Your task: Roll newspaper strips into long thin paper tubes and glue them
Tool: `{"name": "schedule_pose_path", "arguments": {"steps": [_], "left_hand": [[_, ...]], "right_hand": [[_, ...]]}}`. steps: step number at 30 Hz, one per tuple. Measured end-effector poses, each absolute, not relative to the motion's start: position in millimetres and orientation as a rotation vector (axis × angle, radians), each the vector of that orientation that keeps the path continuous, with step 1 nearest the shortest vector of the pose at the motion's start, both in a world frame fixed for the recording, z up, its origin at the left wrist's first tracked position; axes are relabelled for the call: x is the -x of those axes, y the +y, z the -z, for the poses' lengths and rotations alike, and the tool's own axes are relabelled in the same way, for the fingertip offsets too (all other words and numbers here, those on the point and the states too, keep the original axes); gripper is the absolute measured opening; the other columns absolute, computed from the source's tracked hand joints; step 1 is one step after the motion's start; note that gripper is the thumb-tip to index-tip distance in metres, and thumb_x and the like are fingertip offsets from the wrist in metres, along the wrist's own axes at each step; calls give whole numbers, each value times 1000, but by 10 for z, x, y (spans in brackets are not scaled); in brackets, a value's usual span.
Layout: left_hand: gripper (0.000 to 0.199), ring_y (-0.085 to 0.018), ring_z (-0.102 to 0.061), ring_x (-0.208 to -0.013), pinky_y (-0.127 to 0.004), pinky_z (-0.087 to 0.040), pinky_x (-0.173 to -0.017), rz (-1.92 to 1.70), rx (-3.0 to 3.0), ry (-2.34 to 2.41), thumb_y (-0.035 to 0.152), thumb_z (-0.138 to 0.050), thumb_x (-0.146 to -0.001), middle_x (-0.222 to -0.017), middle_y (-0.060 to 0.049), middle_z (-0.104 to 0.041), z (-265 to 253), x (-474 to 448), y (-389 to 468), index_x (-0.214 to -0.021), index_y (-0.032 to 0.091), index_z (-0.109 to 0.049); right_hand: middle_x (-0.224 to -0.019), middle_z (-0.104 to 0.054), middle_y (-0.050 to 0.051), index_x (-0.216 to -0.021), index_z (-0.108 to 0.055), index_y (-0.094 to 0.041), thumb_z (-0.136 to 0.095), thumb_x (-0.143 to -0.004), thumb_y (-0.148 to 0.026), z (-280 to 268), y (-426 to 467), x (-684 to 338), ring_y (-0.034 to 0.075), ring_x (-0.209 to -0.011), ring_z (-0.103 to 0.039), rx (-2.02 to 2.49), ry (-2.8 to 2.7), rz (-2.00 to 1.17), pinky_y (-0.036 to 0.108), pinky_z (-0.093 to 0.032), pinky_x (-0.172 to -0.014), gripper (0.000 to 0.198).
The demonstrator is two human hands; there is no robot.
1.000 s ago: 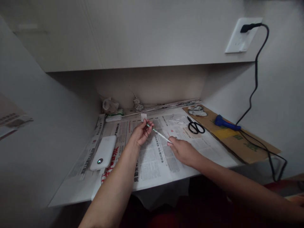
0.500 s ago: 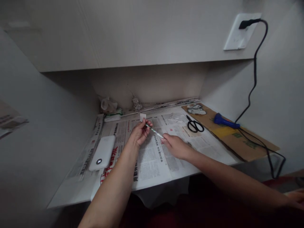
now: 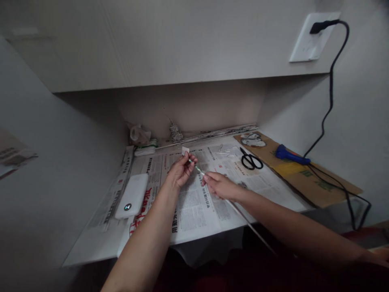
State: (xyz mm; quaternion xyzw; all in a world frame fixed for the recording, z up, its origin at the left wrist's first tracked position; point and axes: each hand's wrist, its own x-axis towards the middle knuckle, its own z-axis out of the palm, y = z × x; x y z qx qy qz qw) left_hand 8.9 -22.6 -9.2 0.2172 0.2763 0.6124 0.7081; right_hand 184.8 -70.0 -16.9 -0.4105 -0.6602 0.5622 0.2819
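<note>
A thin green-and-white twisted strip [image 3: 198, 168] runs between my two hands above the newspaper [image 3: 194, 215]. My left hand [image 3: 182, 167] pinches its far end, with a small white square of paper or card [image 3: 185, 150] sticking up past the thumb. Closed on the near end is my right hand [image 3: 219, 184]. From under that hand a long thin white length [image 3: 251, 225] trails down over the table's front edge. How it joins the twisted part is hidden by the fingers.
Right of my hands lie black scissors [image 3: 251, 159], short white pieces [image 3: 225, 153] and a blue corded tool [image 3: 291, 155] on cardboard [image 3: 322, 184]. A white power bank [image 3: 133, 194] lies left. Long thin sticks [image 3: 219, 135], a wire bundle [image 3: 175, 133] and a plastic bag [image 3: 139, 134] are behind.
My right hand has turned and moved slightly left, closer to my left hand, so less of the twisted strip shows. The long white length now shows below it. The view has shifted slightly.
</note>
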Motion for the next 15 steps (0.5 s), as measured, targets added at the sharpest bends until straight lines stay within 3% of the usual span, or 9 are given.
{"name": "schedule_pose_path", "arguments": {"steps": [2,4,10,12,15], "left_hand": [[14,-10,-65,-60,-13,-52,-47,-1350,-486,603,16,-52,-87,-69,-5,-63,93,-89,-232,-78,9,-60],[14,-11,-65,-60,-13,-52,-47,-1344,-497,609,16,-52,-87,-69,-5,-64,97,-96,-233,-78,9,-60],[14,-12,-66,-64,-15,-54,-50,-1352,-510,631,17,-53,-87,-71,-5,-64,112,-107,-229,-78,9,-60],[14,-12,-66,-63,-13,-53,-48,-1355,-489,639,16,-52,-87,-70,-5,-64,108,-102,-230,-77,9,-60],[14,-11,-65,-62,-12,-51,-44,-1340,-475,626,15,-52,-87,-69,-4,-63,102,-101,-230,-77,10,-60]], "right_hand": [[-53,-25,-8,-85,-43,-22,-35,-90,-50,190,-706,-1863,9,-39,-24,952,-1599,-1912,21,-25,-41,30],[-53,-23,-8,-88,-42,-22,-34,-90,-52,199,-696,-1878,9,-38,-23,906,-1554,-2025,21,-24,-39,31],[-62,-41,-2,-76,-47,-20,-55,-83,-42,176,-618,-1783,11,-56,-38,1196,-1953,-1006,24,-28,-52,25],[-59,-38,-3,-78,-47,-20,-48,-87,-44,177,-617,-1759,11,-52,-37,1151,-1896,-1189,23,-28,-50,25],[-54,-27,-7,-84,-43,-22,-35,-91,-49,188,-623,-1774,9,-41,-27,963,-1630,-1858,22,-26,-42,29]]}}
